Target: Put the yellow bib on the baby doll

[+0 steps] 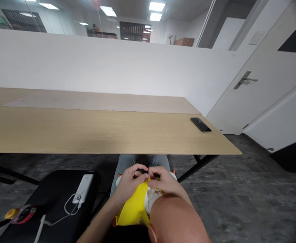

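Observation:
A doll point(177, 219) with a smooth bald head lies across my lap, its head toward me. On it is a bright yellow bib point(135, 206), with a whitish cloth point(153, 197) showing beside the neck. My left hand point(131, 182) is closed, thumb and fingers pinching the upper edge of the bib. Right beside it, my right hand point(164, 180) is closed too, its thumb and fingertips at the same edge. The fingertips of both hands nearly meet. Exactly what lies between them is partly hidden.
A wooden table point(99, 131) stands ahead, with a black phone point(200, 125) near its right end. To my left, a black chair seat point(59, 202) holds a white power bank point(84, 189) with a cable and a tape roll point(25, 214). A white door point(269, 81) is at right.

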`<action>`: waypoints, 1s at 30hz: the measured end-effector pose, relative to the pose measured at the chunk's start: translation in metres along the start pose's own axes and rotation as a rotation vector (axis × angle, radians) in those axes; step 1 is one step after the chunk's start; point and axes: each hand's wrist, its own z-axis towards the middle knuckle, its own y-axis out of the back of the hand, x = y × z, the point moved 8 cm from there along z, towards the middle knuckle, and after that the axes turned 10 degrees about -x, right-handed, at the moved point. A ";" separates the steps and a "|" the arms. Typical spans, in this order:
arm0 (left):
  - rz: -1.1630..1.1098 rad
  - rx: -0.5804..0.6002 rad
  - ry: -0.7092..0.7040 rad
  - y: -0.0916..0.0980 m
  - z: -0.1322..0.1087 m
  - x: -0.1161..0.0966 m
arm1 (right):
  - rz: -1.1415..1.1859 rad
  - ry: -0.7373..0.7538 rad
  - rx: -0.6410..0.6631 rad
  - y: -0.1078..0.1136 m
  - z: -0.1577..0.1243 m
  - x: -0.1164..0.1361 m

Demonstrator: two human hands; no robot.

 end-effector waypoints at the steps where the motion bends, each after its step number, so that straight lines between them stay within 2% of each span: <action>1: 0.007 0.003 -0.008 0.000 0.001 0.000 | -0.018 -0.006 0.015 -0.002 0.000 0.000; 6: -0.039 0.036 -0.010 -0.003 0.000 -0.003 | -0.019 -0.008 0.067 -0.007 0.001 0.002; 11: -0.024 0.079 -0.019 -0.004 -0.004 -0.006 | 0.053 0.000 -0.065 0.000 -0.001 -0.009; 18: 0.061 0.269 0.026 -0.013 -0.010 -0.006 | 0.106 -0.048 -0.173 0.007 -0.007 -0.025; 22: 0.066 0.271 0.022 -0.013 -0.012 -0.009 | 0.129 -0.069 -0.184 0.007 -0.009 -0.028; 27: 0.027 0.272 0.025 -0.012 -0.014 -0.009 | 0.164 -0.120 -0.304 0.017 -0.012 -0.041; 30: 0.002 0.269 0.040 -0.011 -0.014 -0.008 | 0.142 -0.101 -0.306 0.017 -0.012 -0.041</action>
